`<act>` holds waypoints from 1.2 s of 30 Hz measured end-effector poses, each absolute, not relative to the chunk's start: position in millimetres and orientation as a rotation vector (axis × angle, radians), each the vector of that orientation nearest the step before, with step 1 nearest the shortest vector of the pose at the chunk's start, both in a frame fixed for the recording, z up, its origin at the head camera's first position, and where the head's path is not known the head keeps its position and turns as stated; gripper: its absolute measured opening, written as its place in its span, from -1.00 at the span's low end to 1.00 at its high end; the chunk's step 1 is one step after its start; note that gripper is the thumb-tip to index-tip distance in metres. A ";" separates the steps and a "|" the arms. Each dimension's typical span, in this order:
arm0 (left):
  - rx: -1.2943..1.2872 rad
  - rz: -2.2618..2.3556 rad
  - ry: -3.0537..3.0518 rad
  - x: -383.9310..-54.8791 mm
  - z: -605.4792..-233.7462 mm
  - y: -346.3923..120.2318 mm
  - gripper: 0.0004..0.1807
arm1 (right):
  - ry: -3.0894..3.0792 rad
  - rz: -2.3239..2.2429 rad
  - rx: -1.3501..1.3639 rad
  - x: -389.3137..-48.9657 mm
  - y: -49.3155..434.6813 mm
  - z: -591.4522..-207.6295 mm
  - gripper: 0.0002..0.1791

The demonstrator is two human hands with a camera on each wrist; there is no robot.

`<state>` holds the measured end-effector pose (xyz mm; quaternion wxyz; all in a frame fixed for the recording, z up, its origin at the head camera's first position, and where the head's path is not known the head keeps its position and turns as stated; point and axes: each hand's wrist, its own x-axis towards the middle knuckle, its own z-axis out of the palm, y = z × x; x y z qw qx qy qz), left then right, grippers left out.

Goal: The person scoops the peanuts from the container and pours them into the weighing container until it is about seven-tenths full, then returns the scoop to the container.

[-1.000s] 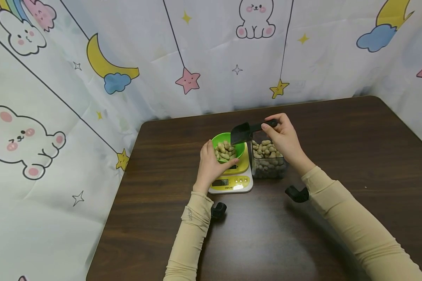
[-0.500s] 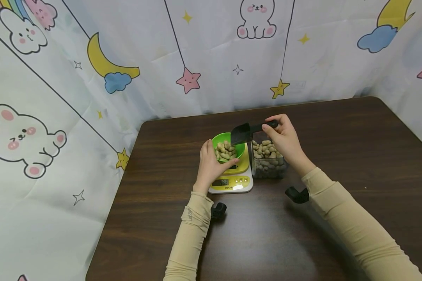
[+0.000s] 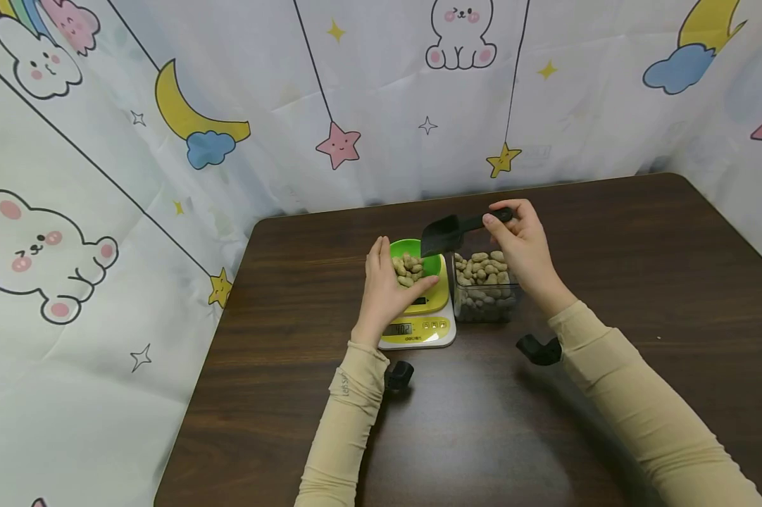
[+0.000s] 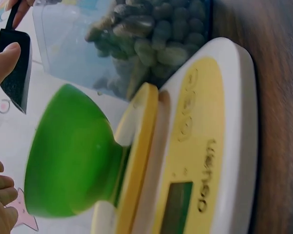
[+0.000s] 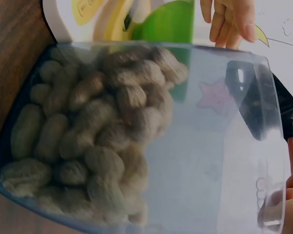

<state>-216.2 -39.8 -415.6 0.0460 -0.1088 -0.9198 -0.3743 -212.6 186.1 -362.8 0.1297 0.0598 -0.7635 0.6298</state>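
Note:
A green bowl (image 3: 432, 264) of peanuts (image 3: 406, 267) stands on a yellow and white kitchen scale (image 3: 441, 338). The scale's display (image 3: 400, 329) seems to read 402. My left hand (image 3: 384, 289) hovers around the near left side of the bowl, thumb and fingers spread. In the left wrist view its fingers (image 4: 2, 190) lie apart from the bowl wall. Between the thumb and fingers of my right hand (image 3: 525, 246) is the handle of a black scoop (image 3: 444, 234). The scoop's blade hangs above the gap between bowl and container; whether it holds anything is hidden.
Right of the scale, close beside it, stands a clear plastic container (image 3: 485, 310) with many peanuts (image 5: 102, 146). Black wrist-mounted devices (image 3: 539, 350) jut out below both forearms. A printed cloth (image 3: 381, 91) hangs behind the brown table (image 3: 609, 282).
The scoop and right hand have shifted slightly right, away from the bowl. My left hand has risen a little and moved right. The scale's number has changed.

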 end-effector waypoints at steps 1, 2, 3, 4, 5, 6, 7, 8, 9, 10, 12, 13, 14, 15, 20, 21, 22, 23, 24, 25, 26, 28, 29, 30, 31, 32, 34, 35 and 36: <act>-0.345 -1.140 -2.806 -216.1 -414.0 -38.3 0.24 | -2.192 1.839 0.171 -212.8 187.9 -362.0 -0.71; -0.357 -1.139 -2.801 -216.0 -412.6 -36.7 0.24 | -2.163 1.853 0.170 -213.1 189.7 -361.2 -0.71; -0.367 -1.141 -2.795 -215.7 -411.1 -35.0 0.24 | -2.132 1.869 0.168 -213.1 191.6 -360.1 -0.72; -0.379 -1.135 -2.789 -215.7 -409.7 -33.3 0.24 | -2.095 1.896 0.169 -213.5 193.6 -359.1 -0.72; -0.390 -1.132 -2.784 -215.5 -408.5 -31.6 0.24 | -2.065 1.915 0.169 -213.8 195.7 -358.1 -0.72; -0.401 -1.130 -2.780 -215.2 -407.2 -29.9 0.24 | -2.033 1.937 0.170 -214.2 197.8 -357.0 -0.73; -0.415 -1.125 -2.777 -214.9 -406.0 -28.2 0.24 | -2.003 1.957 0.166 -214.5 199.9 -356.0 -0.73; -0.428 -1.123 -2.774 -214.6 -405.0 -26.6 0.24 | -1.978 1.968 0.162 -214.7 202.0 -355.2 -0.73; -0.440 -1.114 -2.775 -214.3 -403.9 -25.1 0.24 | -1.950 1.984 0.160 -214.9 204.1 -354.5 -0.73; -0.450 -1.112 -2.776 -213.9 -402.9 -23.7 0.23 | -1.928 1.992 0.156 -215.3 206.3 -354.0 -0.74; -0.471 -1.111 -2.780 -213.0 -401.0 -21.1 0.22 | -1.897 1.995 0.148 -215.3 210.9 -353.3 -0.75; -0.480 -1.108 -2.781 -212.7 -400.0 -19.8 0.21 | -1.880 1.998 0.141 -215.2 213.3 -353.2 -0.75; -0.489 -1.109 -2.780 -212.5 -399.2 -18.6 0.21 | -1.867 2.001 0.134 -215.0 215.8 -353.2 -0.75; -0.497 -1.106 -2.782 -212.1 -398.3 -17.4 0.20 | -1.846 2.014 0.129 -214.7 218.2 -353.2 -0.75; -0.530 -1.094 -2.800 -210.6 -394.3 -9.3 0.18 | -1.794 2.038 0.095 -213.0 229.1 -354.5 -0.76; -0.534 -1.088 -2.805 -210.2 -393.8 -7.3 0.18 | -1.788 2.039 0.094 -213.0 230.8 -354.7 -0.75; -0.540 -1.080 -2.811 -209.9 -393.5 -5.2 0.18 | -1.788 2.035 0.094 -213.0 232.2 -354.9 -0.74; -0.548 -1.077 -2.815 -209.7 -393.4 -3.1 0.18 | -1.790 2.027 0.093 -213.0 233.3 -355.1 -0.73; -0.558 -1.067 -2.819 -209.5 -393.4 -0.8 0.17 | -1.792 2.019 0.093 -213.1 234.6 -355.3 -0.72; -0.570 -1.061 -2.822 -209.1 -393.6 1.6 0.18 | -1.789 2.016 0.096 -213.2 235.7 -355.6 -0.71; -0.583 -1.054 -2.824 -208.8 -394.0 3.8 0.18 | -1.792 2.009 0.100 -213.2 236.6 -355.8 -0.70; -0.606 -1.046 -2.825 -208.2 -395.0 8.2 0.18 | -1.807 1.987 0.104 -213.1 238.0 -356.0 -0.69; -0.620 -1.046 -2.821 -208.0 -395.4 10.4 0.18 | -1.813 1.981 0.106 -212.8 238.5 -356.0 -0.69; -0.634 -1.039 -2.817 -207.7 -395.7 12.3 0.18 | -1.825 1.969 0.108 -212.5 238.9 -355.7 -0.69; -0.646 -1.036 -2.811 -207.5 -396.0 14.3 0.18 | -1.846 1.951 0.108 -211.9 239.2 -355.2 -0.68; -0.657 -1.028 -2.807 -207.3 -396.5 16.1 0.18 | -1.878 1.920 0.104 -211.1 239.3 -354.5 -0.67; -0.676 -1.016 -2.799 -207.0 -397.1 19.7 0.17 | -1.940 1.860 0.095 -209.3 239.3 -352.6 -0.66; -0.686 -1.010 -2.794 -206.8 -397.3 21.3 0.17 | -1.975 1.826 0.093 -208.5 239.4 -351.7 -0.66; -0.695 -0.998 -2.795 -206.6 -397.7 22.9 0.17 | -2.010 1.789 0.091 -207.9 239.4 -350.9 -0.66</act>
